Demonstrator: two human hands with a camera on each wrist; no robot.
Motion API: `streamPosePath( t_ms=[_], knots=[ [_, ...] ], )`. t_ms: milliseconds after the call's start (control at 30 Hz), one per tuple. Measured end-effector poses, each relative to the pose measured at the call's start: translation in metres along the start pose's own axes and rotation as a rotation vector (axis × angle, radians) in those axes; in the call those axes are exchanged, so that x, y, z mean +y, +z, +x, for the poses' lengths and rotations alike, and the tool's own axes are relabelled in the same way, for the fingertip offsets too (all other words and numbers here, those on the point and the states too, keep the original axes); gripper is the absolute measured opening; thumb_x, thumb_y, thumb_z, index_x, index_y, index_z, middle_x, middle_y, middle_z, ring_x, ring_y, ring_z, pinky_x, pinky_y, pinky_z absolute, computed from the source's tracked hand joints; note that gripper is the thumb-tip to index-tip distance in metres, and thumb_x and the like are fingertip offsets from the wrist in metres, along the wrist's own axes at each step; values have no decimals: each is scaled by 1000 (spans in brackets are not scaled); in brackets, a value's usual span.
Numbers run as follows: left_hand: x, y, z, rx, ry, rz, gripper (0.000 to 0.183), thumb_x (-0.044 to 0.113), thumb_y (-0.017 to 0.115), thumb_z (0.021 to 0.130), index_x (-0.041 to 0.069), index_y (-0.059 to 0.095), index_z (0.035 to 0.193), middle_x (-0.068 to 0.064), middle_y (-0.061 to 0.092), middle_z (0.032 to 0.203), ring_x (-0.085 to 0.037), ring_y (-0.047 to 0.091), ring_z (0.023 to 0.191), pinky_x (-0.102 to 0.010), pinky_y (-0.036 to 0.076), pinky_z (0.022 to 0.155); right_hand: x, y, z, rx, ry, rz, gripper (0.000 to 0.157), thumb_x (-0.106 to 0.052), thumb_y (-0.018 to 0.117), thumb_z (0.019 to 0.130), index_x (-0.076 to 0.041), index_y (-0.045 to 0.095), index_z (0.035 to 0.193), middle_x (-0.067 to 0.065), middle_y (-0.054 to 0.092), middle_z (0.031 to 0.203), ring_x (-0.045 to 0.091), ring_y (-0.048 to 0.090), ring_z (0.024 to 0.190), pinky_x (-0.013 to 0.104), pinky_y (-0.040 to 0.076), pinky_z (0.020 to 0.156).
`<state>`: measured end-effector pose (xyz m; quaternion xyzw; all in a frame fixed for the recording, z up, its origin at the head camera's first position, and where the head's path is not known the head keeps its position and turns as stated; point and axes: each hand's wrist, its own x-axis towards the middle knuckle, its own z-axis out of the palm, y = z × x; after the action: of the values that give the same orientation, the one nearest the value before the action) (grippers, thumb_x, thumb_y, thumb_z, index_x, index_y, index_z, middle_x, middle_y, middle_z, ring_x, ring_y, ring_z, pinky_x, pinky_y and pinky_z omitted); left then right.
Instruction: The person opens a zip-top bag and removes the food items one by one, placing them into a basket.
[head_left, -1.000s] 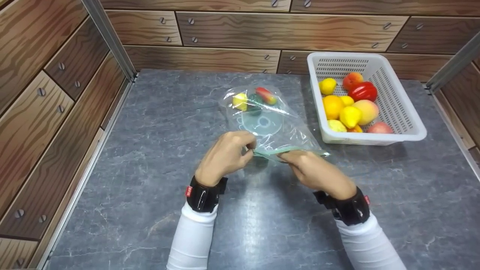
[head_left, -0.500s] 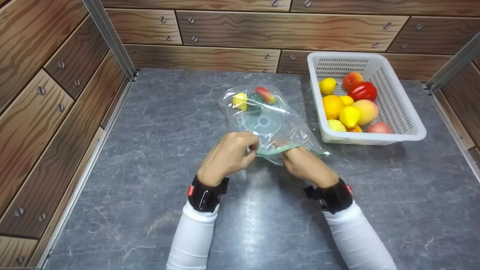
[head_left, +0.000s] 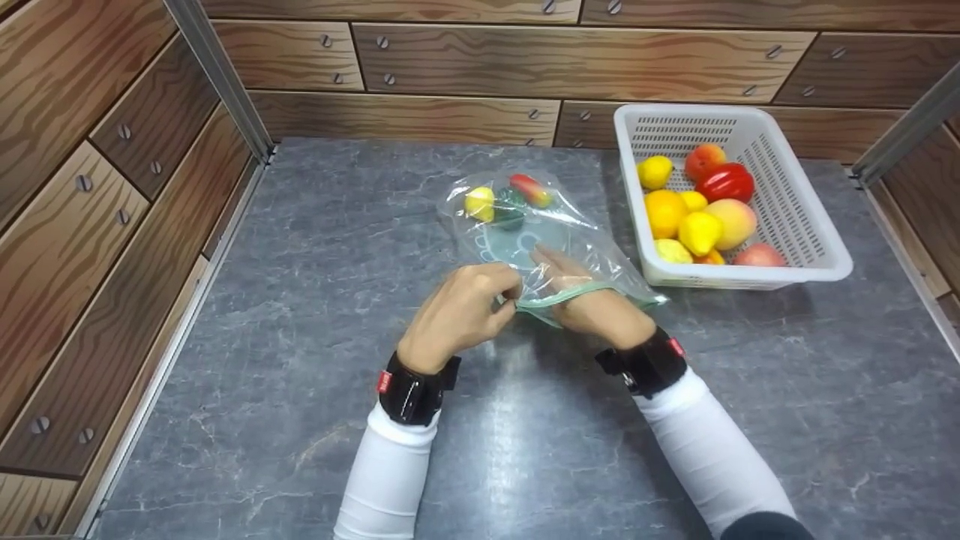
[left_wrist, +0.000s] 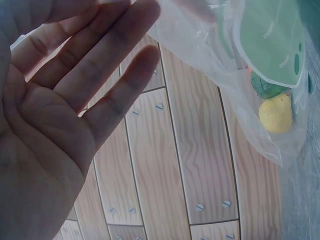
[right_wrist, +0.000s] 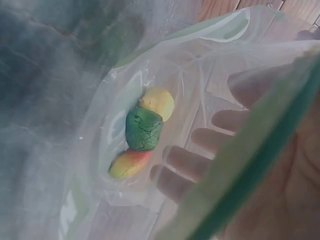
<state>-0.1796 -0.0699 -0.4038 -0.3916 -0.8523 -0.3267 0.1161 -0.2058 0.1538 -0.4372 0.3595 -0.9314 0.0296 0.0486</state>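
Observation:
A clear zip bag [head_left: 596,259] with a green seal lies on the table, its mouth toward me. My left hand [head_left: 461,311] pinches the left end of the mouth between thumb and forefinger; its other fingers stay loose in the left wrist view. My right hand [head_left: 592,300] reaches through the mouth, fingers extended inside the bag and short of the items. At the far end lie a yellow fruit [right_wrist: 159,102], a dark green wrinkled item [right_wrist: 144,130] and a red-and-yellow mango [right_wrist: 129,165], side by side. The bag's printed label [left_wrist: 270,40] shows in the left wrist view.
A white perforated basket [head_left: 814,247] stands at the back right, close to the bag. It holds several toy fruits, including an orange [head_left: 665,214], a lemon [head_left: 701,232], a peach [head_left: 735,223] and a red pepper [head_left: 725,186]. Wood-patterned panels [head_left: 465,60] border the grey table [head_left: 300,300].
My right hand has moved from the bag's mouth forward and left, deeper into the bag, and its fingers have straightened. My left hand keeps its pinch, shifting slightly right.

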Motion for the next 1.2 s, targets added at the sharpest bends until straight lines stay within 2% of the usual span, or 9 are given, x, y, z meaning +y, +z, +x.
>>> streamPosePath(
  t_ms=[33,100,200,433,500,667,900,1033,1200],
  knots=[
    [0,0,0,8,9,1,13,-4,69,82,8,64,81,-2,63,80,-16,60,72,-26,52,64,0,-2,5,-49,34,28,55,-19,57,102,6,45,150,27,45,154,43,42,144,53,38,117],
    [-1,0,0,21,25,3,12,-4,69,82,7,65,82,-2,63,81,-17,61,73,-26,53,65,-1,-6,13,-82,176,220,71,-29,62,100,6,34,156,24,34,162,42,31,151,56,31,121],
    [-1,1,0,34,45,3,12,-4,69,82,7,65,83,-2,62,80,-16,61,72,-26,52,64,1,-10,24,-139,275,294,87,-36,66,95,4,24,160,24,22,167,41,22,155,58,24,123],
    [-1,4,0,24,85,-43,13,-4,67,82,7,66,87,-3,61,85,-14,55,74,-25,50,64,10,-8,46,-81,289,328,101,-25,79,78,1,24,158,25,14,169,45,25,152,57,27,123],
    [0,5,1,9,93,-64,13,-5,67,83,7,66,89,-3,61,88,-14,55,75,-24,50,64,11,-7,50,-89,288,296,103,-24,80,77,0,23,159,24,13,169,44,24,153,57,26,123],
    [2,8,4,-29,121,-142,14,-6,67,84,6,65,92,-5,63,93,-18,61,79,-22,52,69,12,-3,66,-126,295,234,86,-12,68,91,1,21,161,23,13,170,44,24,153,58,25,123],
    [6,10,7,-81,143,-237,15,-7,65,84,7,66,91,-3,66,91,-13,61,82,-19,53,74,16,15,80,-13,221,274,65,14,49,92,7,35,154,29,27,164,45,31,150,53,32,121],
    [6,10,7,-94,134,-238,15,-6,66,84,7,67,92,-3,67,92,-13,63,83,-18,53,74,23,27,88,-23,223,258,67,12,54,92,5,34,156,28,27,164,46,30,150,54,30,122],
    [5,8,6,-93,134,-231,14,-6,66,85,6,68,93,-4,67,93,-14,64,84,-18,53,75,29,36,95,-85,253,247,84,6,67,88,0,26,161,25,18,168,45,25,152,53,30,122]
  ],
)
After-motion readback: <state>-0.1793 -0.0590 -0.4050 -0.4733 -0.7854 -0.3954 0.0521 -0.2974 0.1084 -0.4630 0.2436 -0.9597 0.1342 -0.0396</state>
